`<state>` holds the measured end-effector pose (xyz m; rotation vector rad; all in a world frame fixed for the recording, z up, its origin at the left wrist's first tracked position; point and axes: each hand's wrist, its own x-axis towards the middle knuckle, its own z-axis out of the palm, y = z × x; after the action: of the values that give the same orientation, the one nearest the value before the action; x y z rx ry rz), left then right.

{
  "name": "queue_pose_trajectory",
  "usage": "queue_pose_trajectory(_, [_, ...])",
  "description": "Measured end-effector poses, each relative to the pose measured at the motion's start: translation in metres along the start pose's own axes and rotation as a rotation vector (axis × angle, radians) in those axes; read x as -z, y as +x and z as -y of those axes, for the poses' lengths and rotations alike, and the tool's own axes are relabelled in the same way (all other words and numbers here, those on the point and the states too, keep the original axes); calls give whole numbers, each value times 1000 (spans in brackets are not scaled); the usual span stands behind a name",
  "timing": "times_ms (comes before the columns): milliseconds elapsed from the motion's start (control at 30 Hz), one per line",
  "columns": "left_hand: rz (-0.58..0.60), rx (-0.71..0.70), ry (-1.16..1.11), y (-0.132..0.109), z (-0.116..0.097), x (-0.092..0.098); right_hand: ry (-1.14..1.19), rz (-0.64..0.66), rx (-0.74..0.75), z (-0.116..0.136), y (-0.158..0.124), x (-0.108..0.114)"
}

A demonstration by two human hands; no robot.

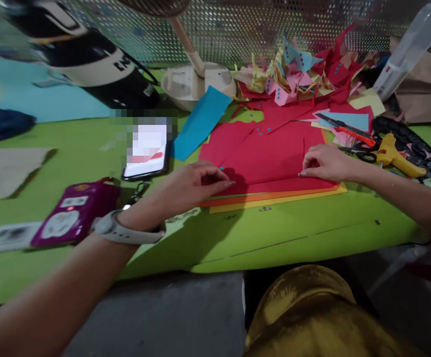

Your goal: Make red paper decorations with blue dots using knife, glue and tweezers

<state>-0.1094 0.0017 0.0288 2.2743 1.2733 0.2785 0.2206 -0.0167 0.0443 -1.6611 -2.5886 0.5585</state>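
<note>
A red paper sheet (265, 158) lies on top of orange paper (254, 197) and yellow paper (278, 200), whose front edges peek out below it. My left hand (196, 187), with a white watch (126, 230) on its wrist, pinches thumb to fingers at the left of a raised crease or strip along the red sheet's front. At that strip's right end, the thumb and fingertips of my right hand (323, 162) are closed in the same way. The paper's edge between the fingertips is very thin and hard to make out.
A phone (148, 148), a purple badge holder (74, 210) and a blue paper strip (202, 121) lie to the left. Scissors (349, 130), a yellow glue gun (396, 154) and a black tray (423, 144) lie right. Behind are folded paper shapes (290, 74) and a bottle (92, 54).
</note>
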Motion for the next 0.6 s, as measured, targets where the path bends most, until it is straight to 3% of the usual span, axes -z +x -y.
queue_pose_trajectory(133, [27, 16, 66, -7, 4, 15, 4, 14, -20, -2, 3, 1])
queue_pose_trajectory(233, [-114, 1, 230, -13, -17, 17, 27, 22, 4, -4, 5, 1])
queue_pose_trajectory(267, [-247, -33, 261, -13, -29, 12, 37, 27, 7, -4, 5, 2])
queue_pose_trajectory(333, [-242, -204, 281, -11, -53, -8, 54, 49, -15, -3, 5, 3])
queue_pose_trajectory(433, [-89, -365, 349, -1, -78, -51, 53, 75, -59, 0, 5, 6])
queue_pose_trajectory(533, [-77, -407, 360, 8, -80, -83, 54, 77, -62, 3, 6, 8])
queue_pose_trajectory(600, [-81, -415, 353, 11, -75, -92, 71, 96, -72, 3, 7, 9])
